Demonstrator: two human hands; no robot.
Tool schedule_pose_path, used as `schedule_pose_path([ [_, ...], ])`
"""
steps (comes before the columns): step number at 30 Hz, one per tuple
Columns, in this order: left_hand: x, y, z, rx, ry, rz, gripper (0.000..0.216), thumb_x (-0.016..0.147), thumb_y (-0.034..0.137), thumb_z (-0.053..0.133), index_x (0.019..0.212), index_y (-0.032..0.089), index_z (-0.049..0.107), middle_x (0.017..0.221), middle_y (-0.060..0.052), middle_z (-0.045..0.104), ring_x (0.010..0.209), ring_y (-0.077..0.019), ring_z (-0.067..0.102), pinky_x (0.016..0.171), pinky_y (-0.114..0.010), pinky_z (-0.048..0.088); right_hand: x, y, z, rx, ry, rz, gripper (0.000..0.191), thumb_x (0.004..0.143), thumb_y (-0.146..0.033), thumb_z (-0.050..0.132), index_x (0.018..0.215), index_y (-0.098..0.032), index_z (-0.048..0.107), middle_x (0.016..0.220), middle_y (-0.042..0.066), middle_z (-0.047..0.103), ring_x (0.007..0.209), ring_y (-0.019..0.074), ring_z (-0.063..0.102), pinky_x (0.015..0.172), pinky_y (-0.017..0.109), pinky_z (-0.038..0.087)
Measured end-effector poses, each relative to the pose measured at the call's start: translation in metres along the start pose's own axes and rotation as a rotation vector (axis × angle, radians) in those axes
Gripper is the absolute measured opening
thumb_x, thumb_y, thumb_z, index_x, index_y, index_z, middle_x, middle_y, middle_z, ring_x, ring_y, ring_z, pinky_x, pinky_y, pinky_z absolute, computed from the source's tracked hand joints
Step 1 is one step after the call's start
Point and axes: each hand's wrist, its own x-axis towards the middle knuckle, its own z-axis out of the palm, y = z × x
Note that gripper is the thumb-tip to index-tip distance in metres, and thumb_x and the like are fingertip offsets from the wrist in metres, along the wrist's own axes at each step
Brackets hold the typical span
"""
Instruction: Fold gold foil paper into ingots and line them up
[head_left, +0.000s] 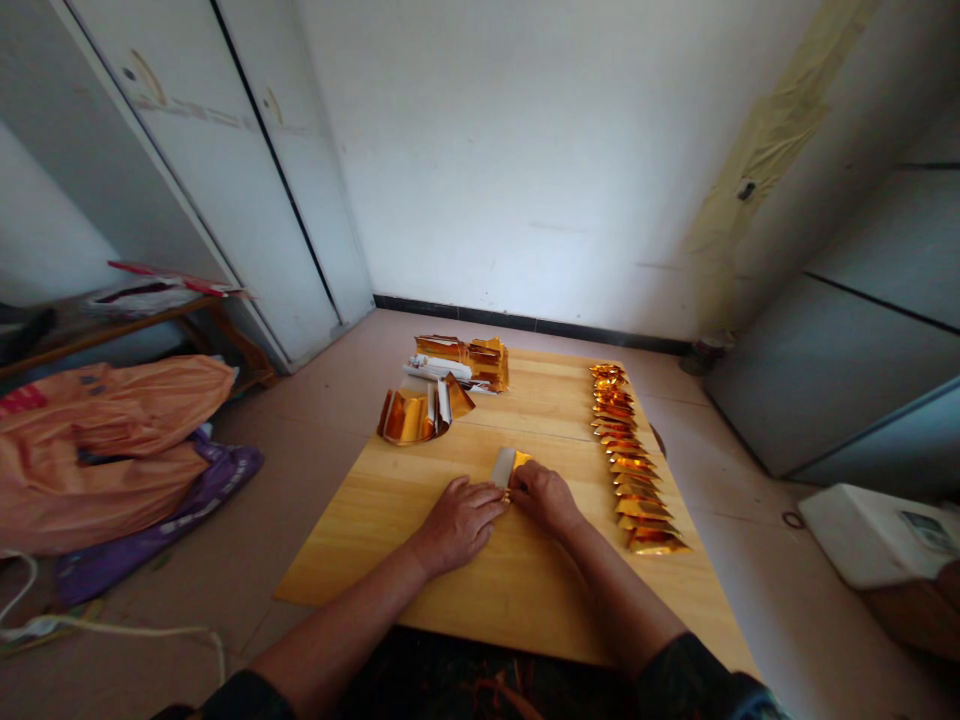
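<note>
A gold foil paper sheet (pixel 508 465) lies on the wooden table (pixel 420 560), partly folded with its pale back showing. My left hand (pixel 459 520) rests palm down with its fingertips pressing on the sheet's near end. My right hand (pixel 545 497) is closed in a pinch on the same sheet from the right. Both hands meet at the sheet's near edge.
A long row of folded gold paper pieces (pixel 634 465) runs along the table's right side. Curled gold sheets (pixel 416 412) and a stack of gold paper (pixel 469 362) sit at the far left. Orange and purple bags (pixel 112 450) lie on the floor at left.
</note>
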Motion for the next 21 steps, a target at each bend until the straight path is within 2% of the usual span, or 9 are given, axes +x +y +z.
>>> schedule_pose_path([
  [5,0.002,0.003,0.002,-0.012,0.016,-0.024,0.033,0.085,0.017,0.048,0.115,0.028,0.059,0.124,-0.004,0.060,0.118,-0.0197,0.050,0.099,-0.043,0.031,0.002,0.004,0.001,0.096,0.021,0.033,0.006,0.077,-0.017,0.058,0.076,-0.019,0.064,0.081,0.000,0.059,0.070,0.0109,0.053,0.062,0.019,0.035],
  [12,0.002,0.009,0.000,0.004,0.007,-0.055,0.032,0.086,0.016,0.049,0.113,0.027,0.059,0.125,-0.003,0.059,0.118,-0.0187,0.049,0.101,-0.042,0.031,0.004,0.016,0.004,0.224,0.044,-0.001,0.015,0.074,-0.009,0.055,0.076,-0.019,0.066,0.082,0.001,0.061,0.076,0.0118,0.056,0.066,0.018,0.040],
  [21,0.006,0.009,-0.001,0.134,-0.028,0.007,0.029,0.090,0.020,0.043,0.116,0.026,0.055,0.132,-0.003,0.054,0.119,-0.0193,0.048,0.096,-0.041,0.033,0.003,0.014,0.009,0.187,0.083,0.012,0.017,0.076,-0.010,0.053,0.074,-0.020,0.065,0.082,0.002,0.062,0.076,0.0119,0.057,0.068,0.019,0.040],
])
